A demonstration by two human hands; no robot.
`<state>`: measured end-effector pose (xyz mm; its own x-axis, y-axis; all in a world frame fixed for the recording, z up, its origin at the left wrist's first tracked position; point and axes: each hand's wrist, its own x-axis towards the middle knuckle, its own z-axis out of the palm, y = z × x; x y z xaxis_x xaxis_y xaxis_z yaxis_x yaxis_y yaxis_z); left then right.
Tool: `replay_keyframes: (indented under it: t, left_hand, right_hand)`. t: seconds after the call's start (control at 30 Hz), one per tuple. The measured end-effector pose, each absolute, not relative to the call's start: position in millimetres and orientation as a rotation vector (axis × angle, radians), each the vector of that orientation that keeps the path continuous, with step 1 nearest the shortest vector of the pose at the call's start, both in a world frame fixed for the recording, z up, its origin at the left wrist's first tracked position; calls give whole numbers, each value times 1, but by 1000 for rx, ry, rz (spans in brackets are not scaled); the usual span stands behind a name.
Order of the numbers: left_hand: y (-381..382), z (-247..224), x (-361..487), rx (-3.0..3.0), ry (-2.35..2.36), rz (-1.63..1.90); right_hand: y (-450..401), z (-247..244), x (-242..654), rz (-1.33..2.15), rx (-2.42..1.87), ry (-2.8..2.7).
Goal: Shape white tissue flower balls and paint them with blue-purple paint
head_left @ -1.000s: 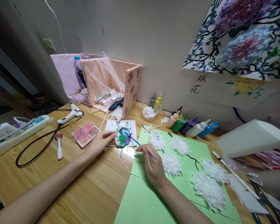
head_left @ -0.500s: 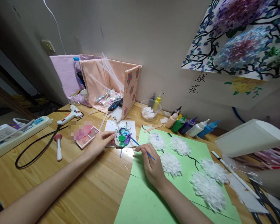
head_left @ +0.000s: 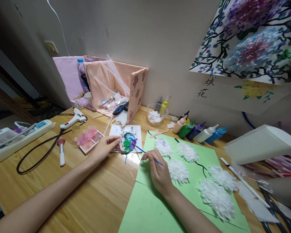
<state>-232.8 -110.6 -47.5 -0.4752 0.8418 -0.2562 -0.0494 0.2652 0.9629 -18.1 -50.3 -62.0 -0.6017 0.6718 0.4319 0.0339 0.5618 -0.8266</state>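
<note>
My left hand [head_left: 109, 144] pinches the left rim of a small paint palette [head_left: 127, 146] with green, purple and blue paint in its wells. The palette rests over a paint-marked white paper [head_left: 138, 131]. In my right hand [head_left: 157, 168] is a thin blue paintbrush [head_left: 142, 150], its tip at the purple paint. Beneath my right hand lies green paper [head_left: 145, 207] with several fluffy white paper flowers [head_left: 178, 170] and short black painted branches. The upper-left flower [head_left: 163, 146] carries some bluish-purple paint. A second thin blue stick [head_left: 125, 158] pokes out below the palette.
Paint bottles [head_left: 194, 131] line the wall behind the green paper, near a clear bowl [head_left: 157, 114] of paper pieces. A fabric box [head_left: 113, 87] stands at the back. Leftward are a glue gun [head_left: 74, 119], power strip [head_left: 38, 129] and makeup brush [head_left: 61, 152]. A white roll [head_left: 262, 144] is right.
The brush tip has shifted slightly within the purple paint, and its handle lies a little lower. My left hand keeps its hold on the palette. The whole view has moved very slightly.
</note>
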Motion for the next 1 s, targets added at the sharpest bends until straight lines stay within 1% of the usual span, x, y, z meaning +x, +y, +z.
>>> replay_keyframes:
  t: [1.0]
  left_hand:
    - [-112, -47, -234, 760, 1714, 1305]
  right_hand:
    - [-51, -61, -18, 985, -577, -2039]
